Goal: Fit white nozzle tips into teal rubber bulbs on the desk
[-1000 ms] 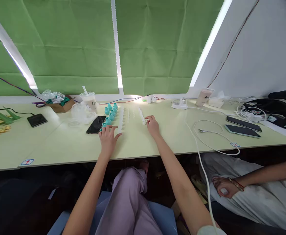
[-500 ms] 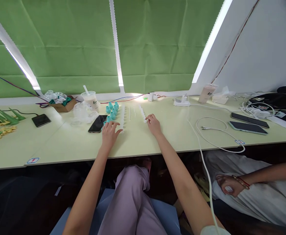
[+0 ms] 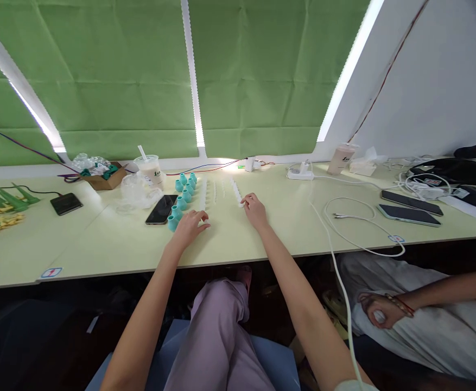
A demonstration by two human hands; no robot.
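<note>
left hand (image 3: 189, 226) pinching a little white bit (image 3: 207, 223) near some teal pots (image 3: 175, 210), right hand (image 3: 255, 210) at the white row (image 3: 235, 190)'s near end, can't really tell if it's gripping

We see a red arrow (image 3: 51, 272) on a sticker (image 3: 57, 271) at lower left; lettering on the centre-left cup (image 3: 149, 167) we cannot read.

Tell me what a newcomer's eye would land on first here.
Probably the green blinds, filling most of the background behind the table. Next, the turquoise vase-shaped pieces, grouped to the right of the black phone, beside the left hand. Then perhaps the right hand, its fingertips at the near end of a white row.
</note>
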